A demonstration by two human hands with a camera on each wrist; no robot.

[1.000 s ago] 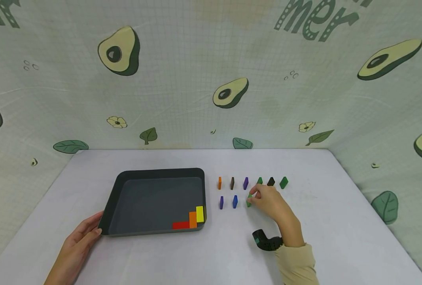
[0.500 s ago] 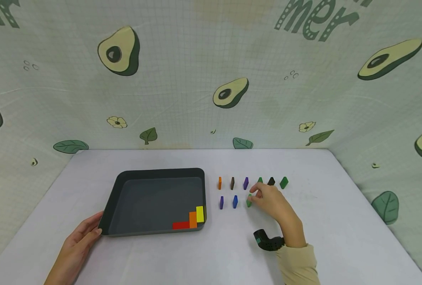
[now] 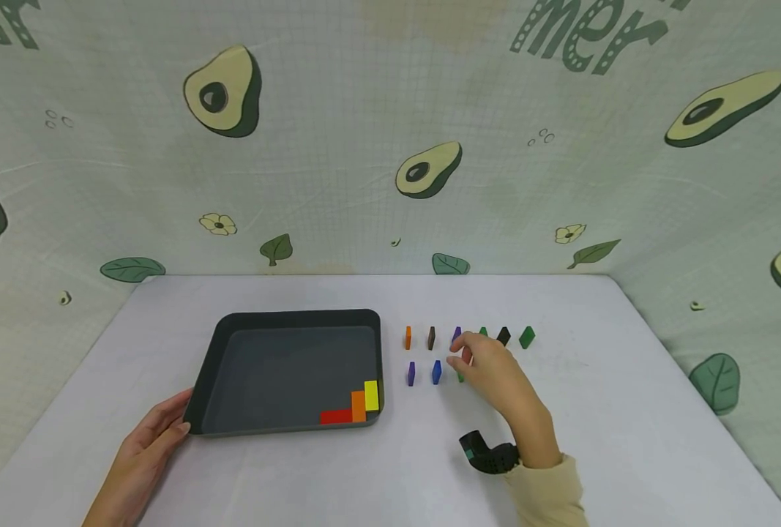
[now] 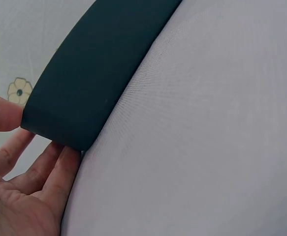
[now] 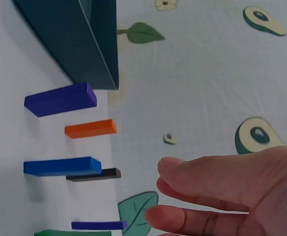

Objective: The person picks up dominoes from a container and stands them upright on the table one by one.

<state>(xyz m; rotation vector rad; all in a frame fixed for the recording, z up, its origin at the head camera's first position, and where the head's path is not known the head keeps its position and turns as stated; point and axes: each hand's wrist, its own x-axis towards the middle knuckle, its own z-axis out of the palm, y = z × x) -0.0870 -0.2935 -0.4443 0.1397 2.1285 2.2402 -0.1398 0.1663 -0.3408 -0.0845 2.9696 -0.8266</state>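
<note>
Head view is showing the left hand (image 3: 145, 448) resting at the near left corner of the dark tray (image 3: 232, 327), fingers relaxed and touching its wall without curling round it; the left wrist view is showing the same corner (image 4: 84, 88) against the fingertips. Inside the tray, in its near right corner, red (image 3: 334, 416), orange (image 3: 358, 405) and yellow (image 3: 371, 395) blocks are lying side by side. Right of the tray, small blocks are standing on the counter (image 3: 627, 410) in two rows. The right hand (image 3: 492, 373) is hovering over the near row, fingers loosely extended and gripping nothing, nearest a green block (image 3: 460, 377) mostly hidden beneath it. That block is looking light, rigid and easily toppled; pinching its two broad faces would likely suit best.
</note>
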